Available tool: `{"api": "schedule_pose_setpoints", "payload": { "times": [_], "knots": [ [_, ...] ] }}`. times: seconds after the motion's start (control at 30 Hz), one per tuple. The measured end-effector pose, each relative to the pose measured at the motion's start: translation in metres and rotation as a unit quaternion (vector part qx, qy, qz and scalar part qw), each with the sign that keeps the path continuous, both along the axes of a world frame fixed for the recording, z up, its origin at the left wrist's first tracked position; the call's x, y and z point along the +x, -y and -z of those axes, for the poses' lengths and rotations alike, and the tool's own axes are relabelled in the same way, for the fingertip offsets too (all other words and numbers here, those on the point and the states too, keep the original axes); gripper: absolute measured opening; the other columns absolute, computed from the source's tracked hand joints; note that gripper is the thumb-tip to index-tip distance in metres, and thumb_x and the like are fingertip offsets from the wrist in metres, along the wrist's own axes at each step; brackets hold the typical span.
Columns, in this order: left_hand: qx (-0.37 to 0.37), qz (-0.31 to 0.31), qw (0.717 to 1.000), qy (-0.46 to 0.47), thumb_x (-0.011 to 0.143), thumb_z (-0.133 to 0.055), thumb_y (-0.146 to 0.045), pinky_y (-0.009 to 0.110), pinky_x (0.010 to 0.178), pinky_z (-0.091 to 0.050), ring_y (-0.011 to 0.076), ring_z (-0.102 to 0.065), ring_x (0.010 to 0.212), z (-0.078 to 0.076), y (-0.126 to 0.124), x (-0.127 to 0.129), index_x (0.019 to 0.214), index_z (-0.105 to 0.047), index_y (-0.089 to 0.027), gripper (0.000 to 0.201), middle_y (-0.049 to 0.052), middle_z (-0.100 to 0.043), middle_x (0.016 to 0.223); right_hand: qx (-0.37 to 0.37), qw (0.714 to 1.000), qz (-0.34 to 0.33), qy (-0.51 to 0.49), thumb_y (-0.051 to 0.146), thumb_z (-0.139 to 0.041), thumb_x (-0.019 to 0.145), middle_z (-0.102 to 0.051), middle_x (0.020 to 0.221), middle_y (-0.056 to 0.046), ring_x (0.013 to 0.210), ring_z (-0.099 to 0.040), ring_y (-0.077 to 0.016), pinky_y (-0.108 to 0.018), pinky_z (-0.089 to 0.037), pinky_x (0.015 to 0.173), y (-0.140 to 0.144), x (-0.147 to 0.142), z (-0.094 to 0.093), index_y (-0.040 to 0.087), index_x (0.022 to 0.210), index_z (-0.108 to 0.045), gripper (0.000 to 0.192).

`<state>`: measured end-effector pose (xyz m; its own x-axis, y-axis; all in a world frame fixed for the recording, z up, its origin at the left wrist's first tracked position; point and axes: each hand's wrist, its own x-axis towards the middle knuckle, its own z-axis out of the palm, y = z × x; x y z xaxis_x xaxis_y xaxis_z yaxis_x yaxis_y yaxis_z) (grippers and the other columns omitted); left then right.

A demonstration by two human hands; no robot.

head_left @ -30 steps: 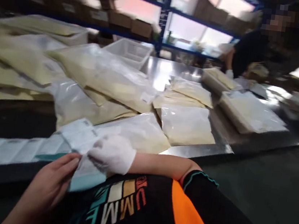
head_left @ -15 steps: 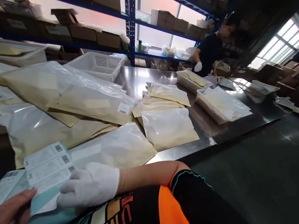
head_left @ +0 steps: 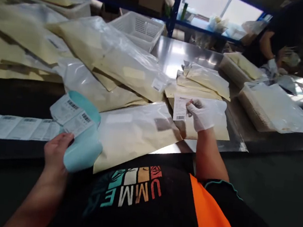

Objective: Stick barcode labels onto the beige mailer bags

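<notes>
My bare left hand (head_left: pixel 58 150) grips a strip of labels (head_left: pixel 80 123) on pale blue backing, which curls up over my fingers and trails off to the left. My right hand (head_left: pixel 201 114), in a white glove, pinches one loose white label (head_left: pixel 180 109) with a barcode at its lower edge. That label is held over a plastic-wrapped packet (head_left: pixel 207 133) with cream paper inside; from here I cannot tell whether it touches the plastic. Between my hands, nearer my body, lies another wrapped packet (head_left: pixel 135 133).
More wrapped packets (head_left: pixel 129 70) pile up at left, beside a white basket (head_left: pixel 139 29). A filled basket (head_left: pixel 259 108) stands at right on the metal table (head_left: pixel 172 53). Across it, a co-worker's gloved hand (head_left: pixel 272 66) is over some bags. Shelves with boxes line the back.
My right hand has moved from beside the label strip to the right, over a packet, now with a single label in it. The view has swung left and down.
</notes>
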<state>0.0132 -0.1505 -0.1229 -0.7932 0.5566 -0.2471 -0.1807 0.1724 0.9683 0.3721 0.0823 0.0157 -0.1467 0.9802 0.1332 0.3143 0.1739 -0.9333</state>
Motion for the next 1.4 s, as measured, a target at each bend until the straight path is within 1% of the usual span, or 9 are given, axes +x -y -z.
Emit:
{"api": "schedule_pose_setpoints", "payload": {
  "times": [0.1, 0.3, 0.5, 0.77, 0.93, 1.07, 1.2, 1.3, 1.4],
  "knots": [
    [-0.011, -0.022, 0.998, 0.065, 0.045, -0.078, -0.041, 0.024, 0.041, -0.027, 0.0102, -0.037, 0.041, -0.002, 0.003, -0.001, 0.058, -0.056, -0.021, 0.032, -0.006, -0.048, 0.044, -0.072, 0.996, -0.013, 0.05, 0.038, -0.082, 0.071, -0.055, 0.066, 0.004, 0.06, -0.048, -0.0094, -0.022, -0.042, 0.056, -0.008, 0.0, 0.015, 0.021, 0.074, -0.055, 0.032],
    [-0.008, -0.011, 0.999, 0.05, 0.048, -0.077, -0.041, 0.023, 0.041, -0.024, 0.008, -0.034, 0.04, -0.006, 0.005, -0.002, 0.055, -0.055, -0.02, 0.031, -0.007, -0.045, 0.042, -0.152, 0.984, -0.031, 0.086, 0.039, -0.074, 0.065, -0.053, 0.062, 0.005, 0.058, -0.048, -0.0105, -0.024, -0.043, 0.056, 0.005, -0.027, 0.055, 0.022, 0.069, -0.052, 0.029],
    [-0.007, 0.025, 0.999, 0.041, 0.05, -0.078, -0.043, 0.023, 0.041, -0.024, 0.0081, -0.034, 0.041, 0.002, 0.006, -0.006, 0.052, -0.055, -0.02, 0.033, -0.006, -0.045, 0.041, -0.119, 0.97, -0.041, 0.207, 0.041, -0.068, 0.068, -0.056, 0.065, 0.003, 0.065, -0.052, -0.0132, -0.024, -0.043, 0.057, 0.002, -0.031, 0.073, 0.022, 0.066, -0.054, 0.024],
    [-0.013, 0.006, 0.999, 0.035, 0.053, -0.074, -0.038, 0.022, 0.044, -0.026, 0.0082, -0.035, 0.045, -0.012, 0.004, 0.002, 0.051, -0.056, -0.019, 0.026, -0.004, -0.046, 0.043, -0.159, 0.969, -0.03, 0.187, 0.036, -0.069, 0.074, -0.051, 0.057, 0.005, 0.056, -0.052, -0.0139, -0.025, -0.043, 0.053, -0.006, -0.028, 0.082, 0.024, 0.07, -0.05, 0.022],
    [-0.022, -0.002, 0.999, 0.035, 0.06, -0.074, -0.031, 0.022, 0.046, -0.028, 0.0091, -0.038, 0.046, -0.002, 0.005, -0.002, 0.058, -0.058, -0.017, 0.021, -0.004, -0.048, 0.047, -0.093, 0.951, -0.025, 0.295, 0.032, -0.072, 0.076, -0.061, 0.067, 0.002, 0.064, -0.057, -0.0149, -0.026, -0.047, 0.061, -0.003, -0.031, 0.082, 0.022, 0.072, -0.058, 0.019],
    [-0.02, 0.004, 0.999, 0.026, 0.063, -0.074, -0.031, 0.023, 0.046, -0.028, 0.009, -0.038, 0.045, 0.006, 0.006, -0.007, 0.06, -0.058, -0.017, 0.021, -0.004, -0.048, 0.048, -0.057, 0.914, -0.039, 0.4, 0.032, -0.074, 0.083, -0.072, 0.081, -0.002, 0.074, -0.063, -0.0172, -0.026, -0.049, 0.069, 0.004, -0.036, 0.078, 0.02, 0.084, -0.068, 0.013],
    [-0.012, 0.017, 1.0, 0.018, 0.059, -0.075, -0.037, 0.023, 0.045, -0.028, 0.0091, -0.038, 0.046, 0.004, 0.007, -0.006, 0.056, -0.057, -0.018, 0.026, -0.004, -0.048, 0.046, -0.031, 0.859, -0.048, 0.508, 0.038, -0.071, 0.093, -0.078, 0.1, -0.009, 0.093, -0.071, -0.0237, -0.031, -0.052, 0.081, 0.015, -0.042, 0.068, 0.018, 0.101, -0.074, 0.021],
    [-0.013, 0.013, 1.0, 0.018, 0.055, -0.075, -0.04, 0.023, 0.045, -0.03, 0.0093, -0.038, 0.046, 0.003, 0.008, -0.005, 0.054, -0.057, -0.019, 0.027, -0.004, -0.049, 0.044, 0.029, 0.822, -0.043, 0.567, 0.039, -0.068, 0.097, -0.075, 0.119, -0.017, 0.109, -0.07, -0.0293, -0.035, -0.053, 0.093, 0.027, -0.045, 0.063, 0.014, 0.122, -0.073, 0.036],
    [-0.013, 0.025, 0.999, 0.019, 0.055, -0.077, -0.04, 0.023, 0.045, -0.03, 0.0094, -0.039, 0.046, 0.004, 0.008, -0.006, 0.055, -0.059, -0.018, 0.028, -0.004, -0.05, 0.046, 0.091, 0.806, -0.062, 0.581, 0.038, -0.069, 0.096, -0.071, 0.129, -0.022, 0.116, -0.067, -0.0327, -0.038, -0.052, 0.1, 0.038, -0.046, 0.064, 0.007, 0.15, -0.059, 0.063]
  ]
}}
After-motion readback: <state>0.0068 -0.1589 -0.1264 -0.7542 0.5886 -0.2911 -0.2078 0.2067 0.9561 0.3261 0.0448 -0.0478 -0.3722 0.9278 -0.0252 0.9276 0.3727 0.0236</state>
